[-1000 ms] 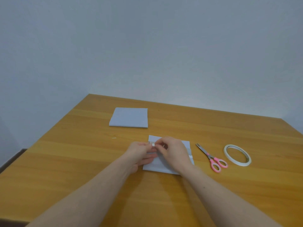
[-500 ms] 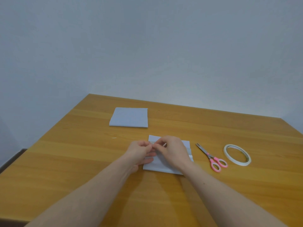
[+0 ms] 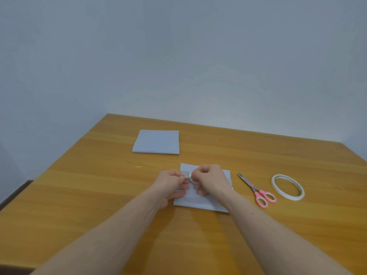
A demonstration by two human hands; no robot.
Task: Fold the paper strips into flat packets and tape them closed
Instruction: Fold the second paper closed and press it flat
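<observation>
My left hand (image 3: 172, 180) is curled, its thumb and forefinger pinching one end of a short piece of tape (image 3: 186, 174), while the lower fingers (image 3: 181, 192) reach out flatter and rest on the folded paper (image 3: 200, 199) under them. My right hand (image 3: 210, 178) is curled too, knuckles up, and pinches the other end of that tape, where a small white bit curls back against my fingertips; I cannot tell whether that bit is backing peeling off or the tape's own end. Both hands meet above the far left part of the paper, which lies flat on the wooden table (image 3: 99, 195) right in front of me, its near edge showing between my forearms. A second folded paper packet (image 3: 156, 141) lies further off and to the left, well apart from my hands. To the right of the paper I work on lie the pink-handled scissors (image 3: 256, 189), blades closed and pointing away from me, and just beyond them the roll of tape (image 3: 287, 187), flat on the table

Compared with half a second ago, my hands have drawn slightly apart, so a short grey stretch of tape now shows between them, and the white curl at my right fingertips is new. The papers, scissors and roll have not shifted
</observation>
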